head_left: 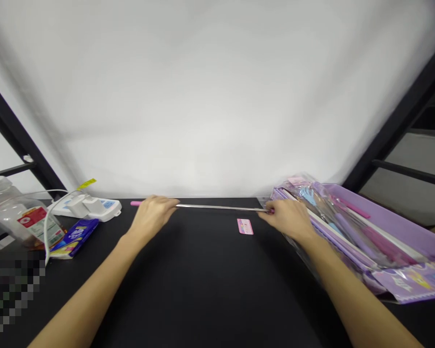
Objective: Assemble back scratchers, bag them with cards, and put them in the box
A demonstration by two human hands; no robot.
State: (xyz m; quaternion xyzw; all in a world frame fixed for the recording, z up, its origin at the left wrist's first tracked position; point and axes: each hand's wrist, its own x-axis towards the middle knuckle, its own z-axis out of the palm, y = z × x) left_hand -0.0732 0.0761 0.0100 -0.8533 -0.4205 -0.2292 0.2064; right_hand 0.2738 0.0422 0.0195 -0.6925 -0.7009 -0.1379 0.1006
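Observation:
A thin silver rod with a pink handle stretches level between my two hands, over the far part of the black table. My left hand is closed around its pink handle end, and a bit of pink sticks out to the left. At the other end, my right hand grips the rod's tip, where a small dark pink part shows; the fingers cover most of this end. Below the rod, near my right hand, a small pink card lies flat on the table.
At right, a lilac box holds several long-handled items in clear plastic. To the left are a white power strip with plugs and cable, a blue and yellow packet and a clear plastic jar. A white wall stands behind.

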